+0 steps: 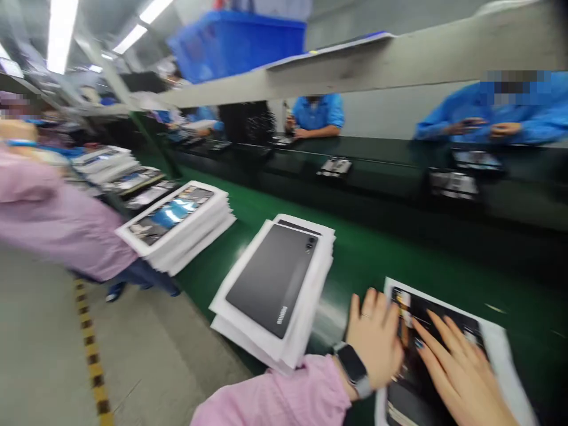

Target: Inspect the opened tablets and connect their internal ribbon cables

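In front of me a glossy black tablet-like panel (412,396) lies on a white sheet (497,340), on a green bench. My left hand (376,337), with a ring and a watch, rests at the panel's left edge, fingers spread. Across the panel's surface lie the long, stretched fingers of my right hand (461,370). Neither hand is wrapped round anything. Just left of them is a stack of white sheets (257,331) with a dark grey tablet back (275,275) on top, its twin camera at the upper right corner.
Another tall white stack (199,231) with a shiny panel on top stands farther left. A black conveyor belt (381,189) carries several panels. Co-workers in blue (317,115) sit beyond it; one in pink (57,207) stands left. A shelf (421,50) overhead holds a blue bin (244,44).
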{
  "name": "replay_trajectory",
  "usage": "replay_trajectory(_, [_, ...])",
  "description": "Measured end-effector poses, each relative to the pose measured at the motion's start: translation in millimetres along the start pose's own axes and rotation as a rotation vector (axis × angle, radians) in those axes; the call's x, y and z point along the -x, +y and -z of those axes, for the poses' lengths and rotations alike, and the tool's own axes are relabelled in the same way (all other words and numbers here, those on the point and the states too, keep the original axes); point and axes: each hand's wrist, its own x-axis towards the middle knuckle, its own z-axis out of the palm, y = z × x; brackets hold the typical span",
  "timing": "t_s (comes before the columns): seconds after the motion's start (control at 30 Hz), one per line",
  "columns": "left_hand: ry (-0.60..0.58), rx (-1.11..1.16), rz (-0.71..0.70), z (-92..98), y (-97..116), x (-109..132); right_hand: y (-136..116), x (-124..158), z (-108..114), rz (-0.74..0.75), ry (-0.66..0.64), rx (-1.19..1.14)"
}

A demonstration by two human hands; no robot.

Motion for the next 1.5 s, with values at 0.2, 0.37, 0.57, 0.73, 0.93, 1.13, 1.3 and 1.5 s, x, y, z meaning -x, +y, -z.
replay_trajectory(0.2, [-0.085,-0.044,-0.009,-2.7,9,5,-3,-18,43,-0.189,-0.069,-0.032])
replay_trajectory(0.37, [-0.098,-0.039,-0.004,-11.3,9,8,-12,-44,34,-0.193,-0.146,-0.037])
replay_trajectory(0.57, [-0.084,-0.047,0.001,-10.7,8,8,-11,-55,29,-0.169,-0.246,-0.037])
replay_trajectory(0.73, [-0.078,-0.072,-0.003,-10.9,9,8,-6,-65,30,-0.195,-0.309,-0.089])
replay_trajectory(0.93, [-0.088,-0.050,0.001,-11.6,8,10,0,-80,33,-0.200,-0.376,-0.157])
replay_trajectory(1.13, [-0.101,-0.073,-0.018,-11.5,10,7,0,-72,39,-0.155,-0.363,-0.241])
replay_trajectory(1.3, [-0.109,-0.107,-0.020,-10.8,13,4,7,-55,47,-0.124,-0.322,-0.362])
replay_trajectory(1.5, [-0.107,-0.103,-0.014,-12.2,14,3,6,-43,52,-0.157,-0.255,-0.527])
